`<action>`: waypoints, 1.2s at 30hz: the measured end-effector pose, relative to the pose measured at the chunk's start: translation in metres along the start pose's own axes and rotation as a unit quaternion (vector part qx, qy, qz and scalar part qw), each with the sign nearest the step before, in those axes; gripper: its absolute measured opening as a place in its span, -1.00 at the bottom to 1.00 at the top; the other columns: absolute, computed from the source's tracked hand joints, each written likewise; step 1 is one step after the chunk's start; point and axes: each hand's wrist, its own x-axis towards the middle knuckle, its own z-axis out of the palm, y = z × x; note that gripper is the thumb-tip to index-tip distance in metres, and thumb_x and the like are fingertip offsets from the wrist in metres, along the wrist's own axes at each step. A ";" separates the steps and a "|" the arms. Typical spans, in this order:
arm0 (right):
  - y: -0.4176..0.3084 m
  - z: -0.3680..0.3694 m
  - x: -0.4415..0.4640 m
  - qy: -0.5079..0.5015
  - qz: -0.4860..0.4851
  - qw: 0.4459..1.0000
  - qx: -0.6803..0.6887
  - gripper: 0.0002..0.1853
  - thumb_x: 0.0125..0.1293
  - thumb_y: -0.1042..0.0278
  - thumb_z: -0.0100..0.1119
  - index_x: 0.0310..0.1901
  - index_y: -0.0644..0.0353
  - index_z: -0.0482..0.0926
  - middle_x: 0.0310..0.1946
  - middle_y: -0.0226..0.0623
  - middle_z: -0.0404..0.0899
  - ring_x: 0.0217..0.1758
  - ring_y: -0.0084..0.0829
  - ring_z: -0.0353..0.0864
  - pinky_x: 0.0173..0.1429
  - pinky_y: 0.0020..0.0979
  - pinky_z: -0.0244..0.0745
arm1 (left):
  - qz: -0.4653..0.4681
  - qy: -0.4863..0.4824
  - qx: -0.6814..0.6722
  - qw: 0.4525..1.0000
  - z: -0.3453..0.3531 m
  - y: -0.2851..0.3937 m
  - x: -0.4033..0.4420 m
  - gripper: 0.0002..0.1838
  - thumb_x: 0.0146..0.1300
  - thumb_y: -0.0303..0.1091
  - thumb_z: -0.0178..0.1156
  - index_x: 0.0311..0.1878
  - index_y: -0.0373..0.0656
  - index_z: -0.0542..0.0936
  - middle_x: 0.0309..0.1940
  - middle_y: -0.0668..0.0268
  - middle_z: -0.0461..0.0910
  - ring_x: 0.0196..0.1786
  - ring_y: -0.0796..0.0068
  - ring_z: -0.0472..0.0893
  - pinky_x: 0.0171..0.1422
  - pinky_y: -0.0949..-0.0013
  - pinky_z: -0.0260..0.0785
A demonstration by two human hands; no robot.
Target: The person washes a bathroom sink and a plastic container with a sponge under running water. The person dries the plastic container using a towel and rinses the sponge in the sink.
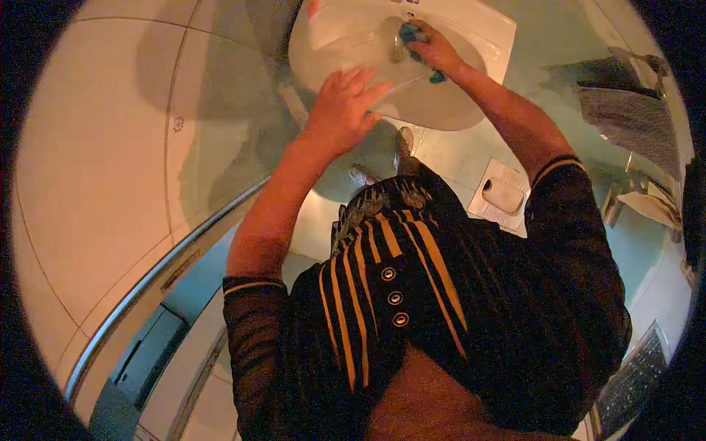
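At the top of the head view is a pale washbasin with a tap fitting partly seen at its upper edge. My right hand, over the basin's right part, is closed on a dark teal cloth; a piece of the cloth hangs below the hand. My left hand is over the basin's lower left edge, fingers apart and slightly blurred, holding nothing. A thin pale streak runs between the two hands; I cannot make out what it is.
A squat toilet is set in the floor below right of the basin. Grey towels hang on the right. A metal rail runs along the lower left, beside a tiled wall. My feet stand below the basin.
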 end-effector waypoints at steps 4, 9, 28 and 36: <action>0.013 0.003 -0.012 0.198 -0.094 0.975 -0.030 -0.50 0.09 0.37 0.13 0.11 0.08 0.31 -0.12 -0.26 0.44 -0.19 -0.46 0.47 -0.07 -0.48 0.40 | -0.116 0.190 -0.124 0.967 -0.041 -0.008 -0.019 -0.47 -0.09 -0.33 0.21 0.05 -0.11 0.40 0.06 0.13 0.36 0.11 0.16 0.35 0.22 0.12 0.09; -0.029 0.008 -0.025 0.175 -0.107 0.974 0.097 -0.54 0.11 0.30 0.14 0.09 0.05 0.34 -0.06 -0.27 0.40 -0.08 -0.45 0.43 -0.04 -0.46 0.39 | -0.394 0.117 -0.640 0.649 -0.017 -0.083 -0.077 -0.41 0.23 0.07 -0.10 0.23 -0.08 0.22 0.16 0.16 0.28 0.14 0.21 0.33 0.17 0.10 0.16; 0.046 0.036 -0.012 0.139 -0.115 0.953 -0.243 -0.58 0.15 0.17 0.06 0.07 -0.01 0.36 -0.02 -0.11 0.36 -0.01 -0.14 0.41 0.11 -0.30 0.31 | -0.409 0.038 -0.550 0.727 0.021 -0.094 -0.024 -0.13 0.00 0.04 0.17 0.32 -0.10 0.02 0.03 0.21 0.36 -0.01 0.38 0.39 0.00 0.34 0.20; 0.061 0.046 -0.005 -0.077 0.047 0.996 -0.021 -0.62 0.14 0.24 0.02 0.03 0.03 0.41 -0.18 -0.22 0.51 -0.22 -0.23 0.52 -0.15 -0.27 0.47 | -0.344 0.177 -0.550 0.740 0.036 -0.072 0.015 -0.24 0.07 -0.15 0.18 0.29 -0.14 0.06 0.18 0.15 0.22 0.06 0.30 0.35 0.17 0.26 0.13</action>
